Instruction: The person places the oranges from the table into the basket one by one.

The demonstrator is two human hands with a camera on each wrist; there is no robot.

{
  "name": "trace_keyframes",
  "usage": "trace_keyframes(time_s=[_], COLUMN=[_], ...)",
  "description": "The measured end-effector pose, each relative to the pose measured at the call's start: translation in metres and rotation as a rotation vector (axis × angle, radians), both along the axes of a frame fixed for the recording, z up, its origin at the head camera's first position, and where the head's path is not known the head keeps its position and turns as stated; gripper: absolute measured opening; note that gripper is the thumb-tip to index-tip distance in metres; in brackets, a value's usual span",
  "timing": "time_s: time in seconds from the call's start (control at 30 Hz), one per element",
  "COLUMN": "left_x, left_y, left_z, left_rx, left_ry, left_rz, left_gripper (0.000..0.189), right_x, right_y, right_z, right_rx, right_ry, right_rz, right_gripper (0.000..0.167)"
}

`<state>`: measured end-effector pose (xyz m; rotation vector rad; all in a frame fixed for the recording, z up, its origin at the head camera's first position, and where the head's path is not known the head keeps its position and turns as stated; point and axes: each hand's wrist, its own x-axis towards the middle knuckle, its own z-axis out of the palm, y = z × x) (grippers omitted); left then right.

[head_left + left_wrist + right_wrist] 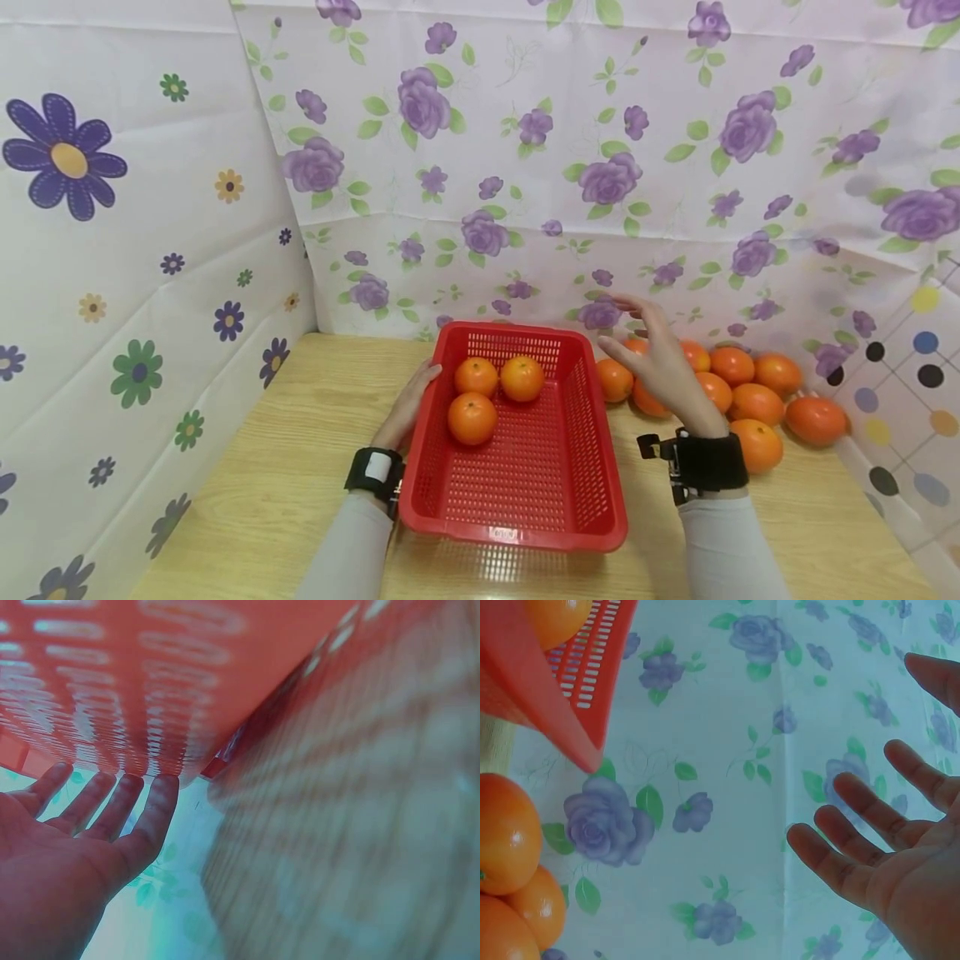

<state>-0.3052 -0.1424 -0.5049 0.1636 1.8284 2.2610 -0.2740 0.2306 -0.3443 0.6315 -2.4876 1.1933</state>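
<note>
A red plastic basket (510, 475) with slotted walls stands in the middle of the table, three oranges (472, 418) grouped toward its far left. My left hand (411, 408) lies along the basket's left wall; in the left wrist view its straight fingertips (161, 791) meet the slotted side. To the right of the basket, my right hand (660, 362) is raised above a group of loose oranges (757, 404), with nothing in it. The right wrist view shows its fingers (840, 847) spread, the basket's corner and some oranges off to the left.
The loose oranges sit on the wooden table (300, 467) at the back right, near a wall covering (525, 208) with purple flowers. A flower-patterned sheet (142, 275) bounds the left side, and a dotted sheet (915, 417) the right.
</note>
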Motion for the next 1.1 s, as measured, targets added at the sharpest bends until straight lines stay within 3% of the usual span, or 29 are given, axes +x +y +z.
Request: trace_keyframes(time_s=[0.83,1.1], left_x=[0.000,-0.004], left_y=[-0.001,0.000], left_z=[-0.005,-0.002], left_rx=[-0.010,0.024], left_ry=[0.035,0.032], left_rz=[0.010,-0.022], left_gripper=[0.062,0.061], right_x=[0.008,0.010], right_y=[0.037,0.046], right_z=[-0.036,-0.044], right_rx=[0.021,0.015], right_ry=[0.036,0.017], right_rz=[-0.112,-0.142], right_gripper=[0.062,0.064])
